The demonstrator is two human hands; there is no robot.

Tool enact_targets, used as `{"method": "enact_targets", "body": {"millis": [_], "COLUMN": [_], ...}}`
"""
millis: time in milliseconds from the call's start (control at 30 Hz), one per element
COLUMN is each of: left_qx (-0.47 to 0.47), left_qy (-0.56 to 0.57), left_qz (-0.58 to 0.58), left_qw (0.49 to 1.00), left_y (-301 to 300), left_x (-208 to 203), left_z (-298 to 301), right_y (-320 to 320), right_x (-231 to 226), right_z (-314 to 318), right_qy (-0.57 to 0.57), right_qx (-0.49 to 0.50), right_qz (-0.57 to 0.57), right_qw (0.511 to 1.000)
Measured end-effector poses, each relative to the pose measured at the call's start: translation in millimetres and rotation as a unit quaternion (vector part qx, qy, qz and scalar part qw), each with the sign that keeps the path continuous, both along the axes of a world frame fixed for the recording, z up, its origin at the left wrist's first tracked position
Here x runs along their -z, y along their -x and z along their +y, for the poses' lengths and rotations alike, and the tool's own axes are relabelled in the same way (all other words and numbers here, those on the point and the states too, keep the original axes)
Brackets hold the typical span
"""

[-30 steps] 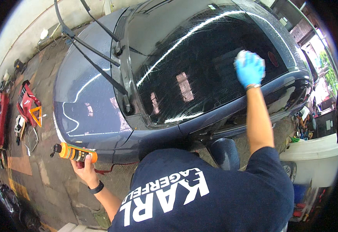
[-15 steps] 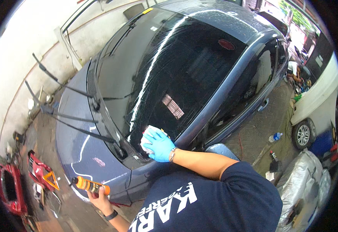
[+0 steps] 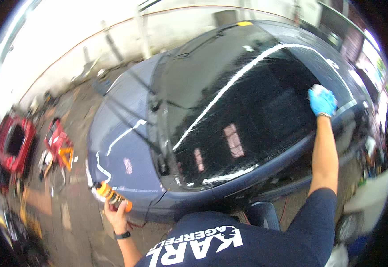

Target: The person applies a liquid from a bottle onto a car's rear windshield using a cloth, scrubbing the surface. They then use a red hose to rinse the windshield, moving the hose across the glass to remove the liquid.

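Note:
My left hand [image 3: 116, 216], bare with a dark band at the wrist, grips an orange bottle [image 3: 112, 196] with a black cap, tilted over the ground beside the front of a dark blue car [image 3: 187, 200]. My right hand [image 3: 324, 103], in a blue glove, is closed on a white cloth or pad [image 3: 316, 89], mostly hidden by the glove. It presses this against the upper corner of the windshield [image 3: 256, 111], near the roof edge. Streaks and bright reflections run across the dark glass.
Raised wiper arms [image 3: 134, 127] stand up from the windshield base, blurred. A side mirror [image 3: 263, 216] juts out near my body. On the left, a red car panel [image 3: 14, 142] and an orange warning triangle [image 3: 66, 156] lie on the ground. A pale wall [image 3: 87, 49] runs behind the car.
My right hand has swept with the cloth from the lower windshield corner up and right to the roof end. The view has turned. My left hand still holds the bottle.

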State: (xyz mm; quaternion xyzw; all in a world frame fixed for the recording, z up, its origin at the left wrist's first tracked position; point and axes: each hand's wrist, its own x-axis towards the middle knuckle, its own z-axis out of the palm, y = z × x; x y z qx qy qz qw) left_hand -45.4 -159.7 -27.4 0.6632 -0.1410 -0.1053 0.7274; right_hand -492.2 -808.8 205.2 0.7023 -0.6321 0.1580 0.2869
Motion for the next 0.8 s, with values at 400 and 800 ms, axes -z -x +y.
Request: {"method": "enact_targets", "body": {"millis": [400, 800], "left_qx": [0.021, -0.001], "left_qy": [0.039, 0.045], "left_qz": [-0.009, -0.008], "left_qw": [0.999, 0.999], "left_y": [14.8, 13.1], "left_x": [-3.9, -3.8], "left_z": [-23.7, -34.1], "right_y": [-304.7, -458.6], "right_x": [120.1, 343.3], "right_z": [130.2, 208.4], "right_qy": [-0.043, -0.292], "right_qx": [-0.295, -0.476], "right_qz": [0.125, 0.131], "right_qw": [0.946, 0.819]}}
